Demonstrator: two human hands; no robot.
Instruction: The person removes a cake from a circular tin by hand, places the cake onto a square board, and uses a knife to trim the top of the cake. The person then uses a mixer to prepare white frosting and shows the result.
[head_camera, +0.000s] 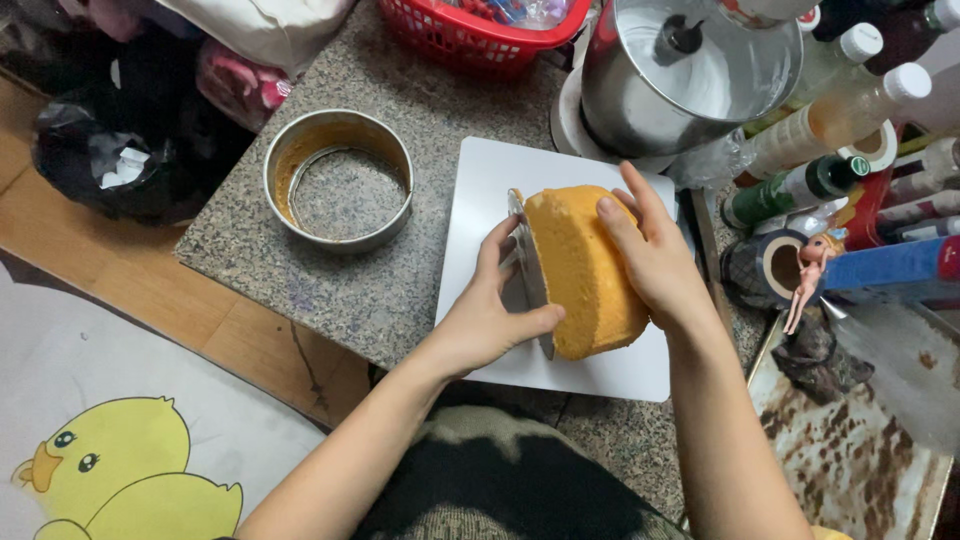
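Tilting on edge over the white board (480, 190), the round yellow cake (583, 270) stands nearly upright, its flat bottom face turned toward the left hand (492, 315) and its domed, browned side cupped by the right hand (655, 265). Pressed flat against that bottom face, a thin round metal plate (528, 275), apparently the loose base of a baking tin. Left hand spread against the plate, fingers (497, 250) reaching up along its face, thumb curled in at the lower rim, so touching the metal rather than the cake itself. Right hand wrapped over the top of the cake, fingers (617, 222) narrow and laid together across the upper edge, palm behind; holding the cake, not pinching it. Plate and cake face running from the far end of the board toward the body, with the seam between metal and crumb lying just to the right of the left fingertips. Left hand plainly nearer that seam; right hand on the far side, bracing. Resting at the lower end, the cake's edge touching the board close to its near right corner. Standing well apart to the left on the speckled stone counter (400, 290), the empty ring of the tin (338, 180), with batter stains inside. Crowding the far right, a steel pot (690, 75), bottles (845, 115) and rolls of tape (775, 268); beyond the counter's far edge, a red basket (470, 35).
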